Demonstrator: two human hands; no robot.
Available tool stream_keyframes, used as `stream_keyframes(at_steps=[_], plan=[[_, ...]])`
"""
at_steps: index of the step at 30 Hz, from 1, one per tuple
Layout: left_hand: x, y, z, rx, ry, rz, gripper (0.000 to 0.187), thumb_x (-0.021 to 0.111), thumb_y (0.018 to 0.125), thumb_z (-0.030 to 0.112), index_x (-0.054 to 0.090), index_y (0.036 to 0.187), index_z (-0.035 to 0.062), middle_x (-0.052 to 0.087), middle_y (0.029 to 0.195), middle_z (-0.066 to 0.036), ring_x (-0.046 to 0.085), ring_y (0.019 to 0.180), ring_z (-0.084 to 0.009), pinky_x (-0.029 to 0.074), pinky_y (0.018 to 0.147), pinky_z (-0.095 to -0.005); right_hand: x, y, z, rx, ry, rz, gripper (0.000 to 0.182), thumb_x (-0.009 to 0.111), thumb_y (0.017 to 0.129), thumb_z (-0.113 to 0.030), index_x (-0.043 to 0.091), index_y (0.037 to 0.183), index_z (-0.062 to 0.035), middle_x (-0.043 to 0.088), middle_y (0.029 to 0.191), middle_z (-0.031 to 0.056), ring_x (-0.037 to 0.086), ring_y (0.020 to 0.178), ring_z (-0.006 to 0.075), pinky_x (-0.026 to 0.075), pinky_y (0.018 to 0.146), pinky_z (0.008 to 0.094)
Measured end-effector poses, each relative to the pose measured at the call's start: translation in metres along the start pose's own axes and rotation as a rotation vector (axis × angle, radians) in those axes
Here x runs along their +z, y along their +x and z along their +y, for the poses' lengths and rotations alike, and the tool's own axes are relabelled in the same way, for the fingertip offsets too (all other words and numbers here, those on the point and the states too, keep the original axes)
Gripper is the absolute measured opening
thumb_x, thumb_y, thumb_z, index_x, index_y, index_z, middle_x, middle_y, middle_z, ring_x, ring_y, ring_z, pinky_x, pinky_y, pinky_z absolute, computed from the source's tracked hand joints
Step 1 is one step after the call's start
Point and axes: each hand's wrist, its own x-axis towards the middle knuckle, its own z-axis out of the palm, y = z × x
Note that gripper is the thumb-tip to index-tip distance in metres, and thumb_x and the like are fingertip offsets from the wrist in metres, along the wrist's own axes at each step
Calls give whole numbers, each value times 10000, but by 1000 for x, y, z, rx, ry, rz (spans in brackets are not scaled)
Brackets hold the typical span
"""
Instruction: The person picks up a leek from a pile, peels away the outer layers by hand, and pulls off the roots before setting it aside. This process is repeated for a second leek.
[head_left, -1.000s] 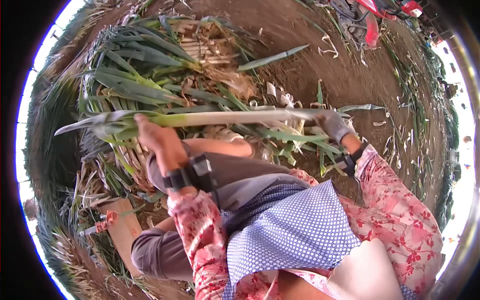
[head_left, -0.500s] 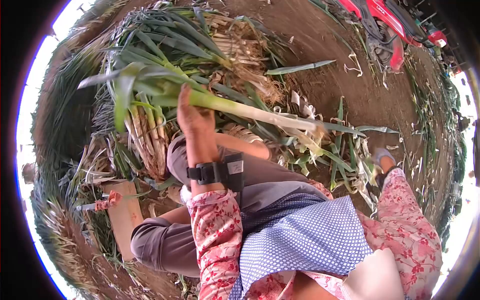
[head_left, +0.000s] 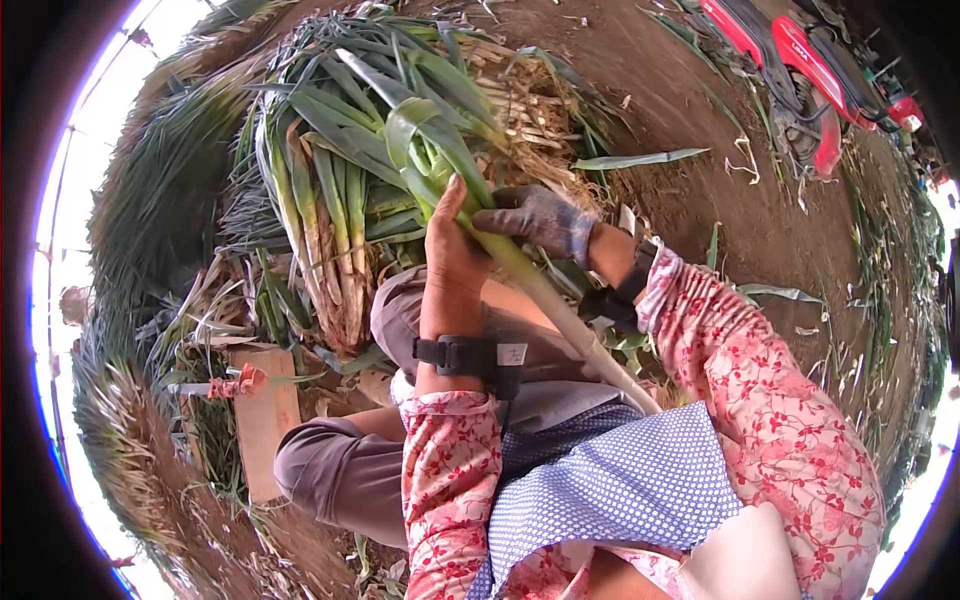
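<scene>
A long leek [head_left: 565,312] slants across my lap, its green leaves up at the left and its pale stem down toward the apron. My bare left hand [head_left: 456,245] is wrapped round its upper green part. On the same part, just to the right, my right hand [head_left: 535,222] wears a dark glove and closes its fingers on the leek; part of that grip is hidden. Behind the hands lies a big pile of leeks [head_left: 350,85]. A smaller bundle of leeks [head_left: 335,260] with brownish stems lies left of my left hand.
A wooden board [head_left: 265,430] and a tool with an orange-wrapped handle [head_left: 238,384] are at the left. Red and black tools [head_left: 810,65] lie at the upper right. More leeks [head_left: 150,190] line the left edge; loose leaves [head_left: 640,160] are scattered on the soil.
My right hand has come in from the right and now holds the leek beside my left hand. The leek has swung to a steeper slant, with its lower end near the apron.
</scene>
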Motion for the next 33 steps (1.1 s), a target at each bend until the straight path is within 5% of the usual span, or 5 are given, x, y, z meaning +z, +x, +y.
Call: stream_keyframes(at_steps=[7,19,24,28,33], plan=[[4,1,-3,-43,16,5,304,522,855,268,488,1054,41,572,926,-145,576,827,-269,493,752,-395,4,3,17,-118,107,99,366,710,726,-269,585,976,-33,596,859,28,544,767,113,443,681,253],[-6,11,-12,119,185,196,251,557,835,166,524,1007,-16,584,839,-123,594,716,-241,512,693,-365,16,-33,-2,-339,-844,248,281,636,724,-268,623,838,-12,608,660,99,546,577,163,457,556,312],[-6,19,-4,140,128,430,230,594,833,219,504,887,14,558,736,-84,526,585,-183,446,524,-309,-21,-95,-16,-248,-338,400,242,618,778,-279,619,748,-38,592,635,34,511,558,108,432,523,257],[-12,22,4,213,103,399,188,581,843,211,503,875,43,576,756,-90,494,556,-159,414,487,-299,-78,-150,-25,-222,-308,794,244,643,781,-279,621,781,-35,608,716,15,550,627,106,443,556,250],[-6,16,9,350,-16,367,279,581,846,273,471,1040,104,577,885,-65,435,580,-123,380,506,-269,-187,-241,-4,-235,-254,1263,453,651,771,-332,567,1062,5,604,970,68,571,825,132,455,701,252]])
